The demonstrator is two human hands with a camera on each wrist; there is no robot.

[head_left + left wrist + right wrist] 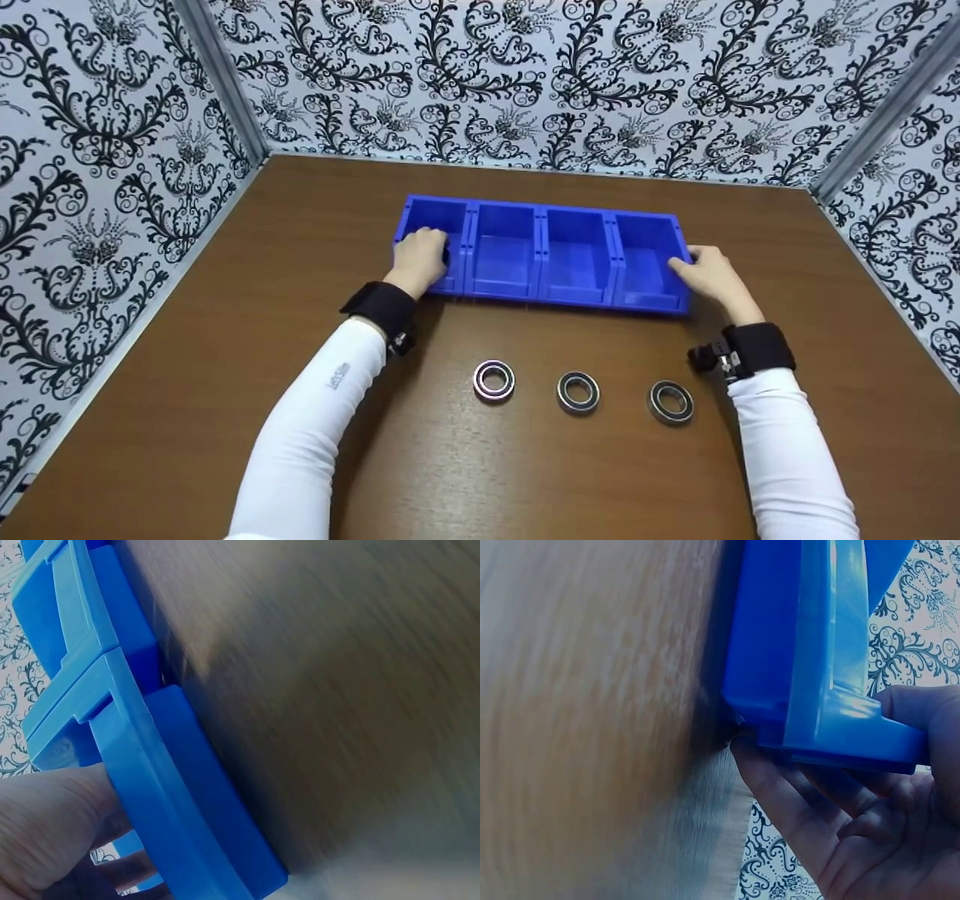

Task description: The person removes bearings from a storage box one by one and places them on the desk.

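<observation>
A row of joined blue storage bins [504, 259] stands on the brown table, its several compartments side by side. At its left end my left hand [420, 257] grips the end bin's side wall; the left wrist view shows the thumb [67, 802] at the wall, with the fingertips partly hidden. A small dark patch shows beside this hand in the head view, too unclear to name. My right hand [709, 277] holds the right end wall, thumb over the rim and fingers [795, 814] along the outside and low near the tabletop.
Three metal ball bearings lie flat in front of the bins: a left one [493, 381], a middle one [578, 393] and a right one [670, 403]. Patterned wall panels [525, 82] enclose the brown table [247, 300] at the back and sides.
</observation>
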